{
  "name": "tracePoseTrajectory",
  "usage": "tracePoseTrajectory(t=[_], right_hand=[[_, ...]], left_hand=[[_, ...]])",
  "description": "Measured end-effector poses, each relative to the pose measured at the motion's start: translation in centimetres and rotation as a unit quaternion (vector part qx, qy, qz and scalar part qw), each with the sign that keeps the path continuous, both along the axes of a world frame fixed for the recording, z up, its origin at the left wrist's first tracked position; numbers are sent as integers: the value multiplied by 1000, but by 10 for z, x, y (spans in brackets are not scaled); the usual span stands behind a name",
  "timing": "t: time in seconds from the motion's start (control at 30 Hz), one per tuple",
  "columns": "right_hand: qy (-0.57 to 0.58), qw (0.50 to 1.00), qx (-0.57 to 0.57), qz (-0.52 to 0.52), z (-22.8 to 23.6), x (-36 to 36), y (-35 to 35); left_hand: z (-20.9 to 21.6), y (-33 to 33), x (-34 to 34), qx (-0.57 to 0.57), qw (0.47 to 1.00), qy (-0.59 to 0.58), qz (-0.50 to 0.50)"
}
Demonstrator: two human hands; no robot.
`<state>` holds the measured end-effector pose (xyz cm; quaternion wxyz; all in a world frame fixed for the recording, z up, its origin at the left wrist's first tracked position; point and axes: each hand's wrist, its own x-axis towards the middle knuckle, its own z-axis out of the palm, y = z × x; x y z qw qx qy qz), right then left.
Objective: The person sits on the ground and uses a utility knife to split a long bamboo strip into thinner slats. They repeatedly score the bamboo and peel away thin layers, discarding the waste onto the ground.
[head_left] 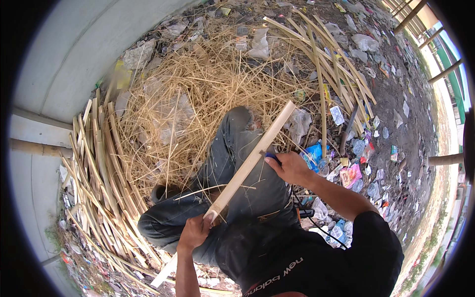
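Observation:
A long pale bamboo strip (250, 166) lies slantwise across my lap, over my dark trousers. My left hand (195, 231) is closed around its lower part, with the thumb on top, and the strip's near end sticks out below the hand. My right hand (291, 168) is closed on a small knife (269, 155), its dark blue grip showing at the fingers. The knife's dark blade meets the strip's right edge in its upper half. Most of the knife is hidden by the fingers. A few thin shavings (217, 190) hang across the strip and my legs.
Curly straw-coloured shavings (198, 89) heap in front of my legs. Stacked bamboo strips (101, 163) lie at the left by a pale wall (74, 59); more strips (331, 54) lie far right. Plastic litter (351, 175) covers the right ground. A black cable (316, 225) runs beside my right side.

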<state>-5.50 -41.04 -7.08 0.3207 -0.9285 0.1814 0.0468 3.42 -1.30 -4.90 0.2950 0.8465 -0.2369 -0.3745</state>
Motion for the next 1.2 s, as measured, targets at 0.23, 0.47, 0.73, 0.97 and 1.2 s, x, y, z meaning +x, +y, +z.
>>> tracePoseTrajectory(t=[0.23, 0.47, 0.73, 0.97, 1.2], right_hand=[[-30, 973, -107, -201, -45, 17, -128], [-55, 987, -57, -139, 1, 11, -100], [-69, 992, -107, -22, -30, 8, -52], [-117, 951, -103, -268, -19, 8, -170], [-29, 999, -31, 23, 10, 18, 4]], left_hand=[[28, 12, 0, -17, 998, 38, 44], [32, 48, -2, 34, 995, 76, 47], [22, 50, 2, 16, 997, 65, 22], [26, 64, 1, 21, 998, 50, 30], [16, 40, 4, 18, 999, 45, 24]])
